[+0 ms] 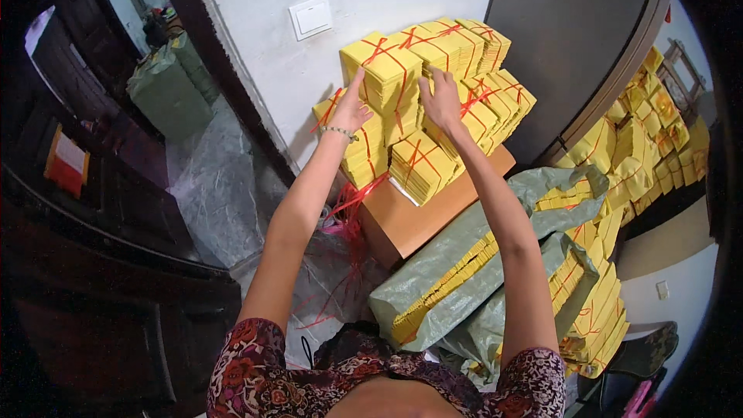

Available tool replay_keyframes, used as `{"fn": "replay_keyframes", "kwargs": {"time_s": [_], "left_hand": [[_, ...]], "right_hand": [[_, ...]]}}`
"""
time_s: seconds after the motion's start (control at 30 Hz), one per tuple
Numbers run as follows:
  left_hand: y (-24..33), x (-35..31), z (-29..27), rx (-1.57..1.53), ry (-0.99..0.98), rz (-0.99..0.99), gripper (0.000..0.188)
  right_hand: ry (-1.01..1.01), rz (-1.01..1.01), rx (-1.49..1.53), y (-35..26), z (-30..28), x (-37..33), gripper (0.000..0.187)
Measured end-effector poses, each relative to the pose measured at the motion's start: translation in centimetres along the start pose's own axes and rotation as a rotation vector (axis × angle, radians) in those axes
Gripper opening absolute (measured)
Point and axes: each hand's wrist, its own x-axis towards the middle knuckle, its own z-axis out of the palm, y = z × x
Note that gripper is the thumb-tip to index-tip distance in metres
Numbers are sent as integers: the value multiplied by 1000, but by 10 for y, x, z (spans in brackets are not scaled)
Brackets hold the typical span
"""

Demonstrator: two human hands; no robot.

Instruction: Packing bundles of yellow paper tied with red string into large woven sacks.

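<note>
While bare hands flank it from both sides, a tall, block-shaped bundle of yellow paper [393, 87] stands upright toward the far-left part of a tan wooden surface [410, 226], above its neighbours on the left. Its sheets show as fine layered edges down the sides, and thin red string crosses its top in a knot and runs down its faces. A smaller, square yellow paper bundle with red string [422, 161] sits in front, back from the surface's near corner; other tied yellow paper bundles [487, 108] are stacked along the right edge and the far edge, by a white wall [255, 23].

The left forearm, with a beaded bracelet [339, 133] at the wrist, reaches up and forward; the left hand [354, 111] is opened out along the bundle's left side, fingers pointing away from the body. The right arm angles inward, and the right hand [439, 101] bends over at the bundle's right side, its fingers parted and slightly curled. Neither hand pinches anything visibly; I cannot tell how firmly either presses. Loose red string [352, 213] hangs by the surface's left edge, and a grey-green woven plastic sack [433, 279] lies beyond its near edge.
</note>
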Motion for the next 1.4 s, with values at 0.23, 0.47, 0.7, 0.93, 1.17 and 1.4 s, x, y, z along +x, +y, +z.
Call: {"fn": "replay_keyframes", "kwargs": {"time_s": [0.23,0.47,0.7,0.93,1.17,1.4], "left_hand": [[11,19,0,-50,-64,-113,113],[3,31,-8,-205,-345,-115,65],[-39,-46,26,-31,-153,406,65],[-87,-116,51,-197,-269,417,66],[-214,-190,148,-215,-342,-24,60],[-395,-245,233,-117,-665,-463,57]], "right_hand": [[32,67,-327,-4,54,31,47],[290,101,73,-21,85,5,51],[276,-16,302,-54,39,-43,45],[341,-133,197,-76,-66,-115,50],[417,211,-8,-15,-197,-234,38],[547,657,-215,73,-321,-348,30]]}}
